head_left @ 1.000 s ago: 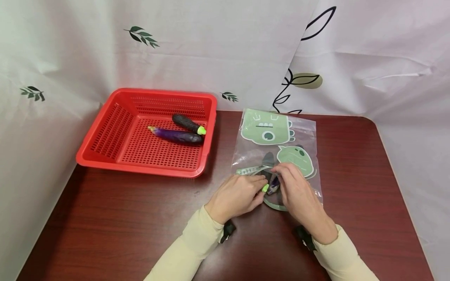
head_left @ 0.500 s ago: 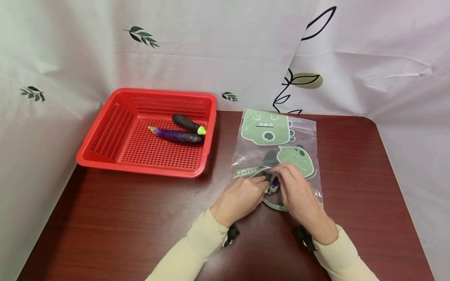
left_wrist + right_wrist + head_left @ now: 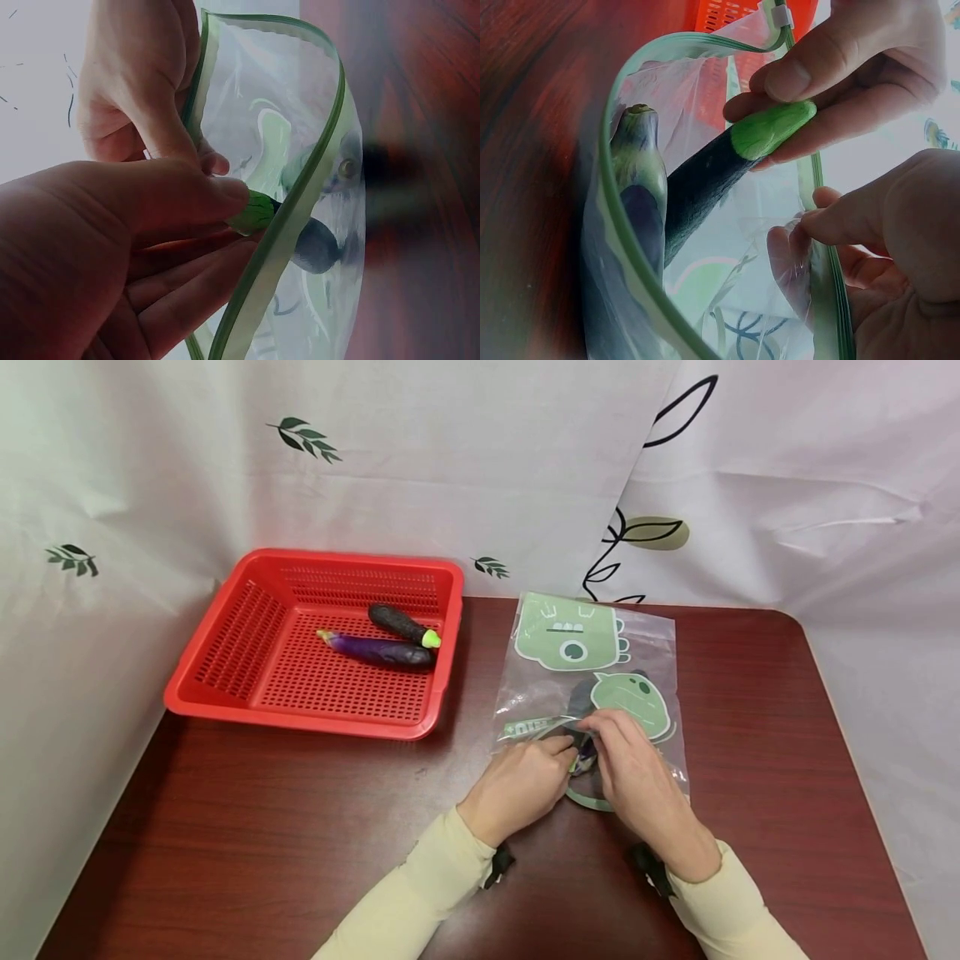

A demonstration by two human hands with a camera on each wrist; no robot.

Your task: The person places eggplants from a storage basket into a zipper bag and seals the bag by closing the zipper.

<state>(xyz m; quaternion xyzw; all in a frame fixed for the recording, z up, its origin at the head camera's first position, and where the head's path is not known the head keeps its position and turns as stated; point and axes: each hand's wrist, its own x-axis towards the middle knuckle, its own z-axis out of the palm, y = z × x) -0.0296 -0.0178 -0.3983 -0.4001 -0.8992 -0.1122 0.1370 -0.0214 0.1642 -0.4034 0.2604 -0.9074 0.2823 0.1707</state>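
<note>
A clear zip bag (image 3: 513, 689) with green dinosaur prints lies on the table, its mouth facing me. Between thumb and fingers, my left hand (image 3: 521, 787) pinches the bright green end of a long dark vegetable (image 3: 709, 172). The vegetable's body slants down inside the bag, and its exact kind is unclear. Beside it in the bag is a purple eggplant (image 3: 641, 161), pale at the stem end. My right hand (image 3: 637, 777) pinches the bag's green-edged rim (image 3: 334, 112) and holds the mouth apart. In the head view the hands partly cover the bag's mouth.
On the left of the table (image 3: 262, 810) stands a red perforated basket (image 3: 300, 720). A purple eggplant (image 3: 375, 649) and another dark vegetable (image 3: 396, 622) with a bright green end lie in it. White cloth (image 3: 480, 460) printed with leaves hangs behind.
My left hand has shifted to the right with the dark vegetable, whose far end has moved slightly rightward inside the bag. The right hand stays at the rim.
</note>
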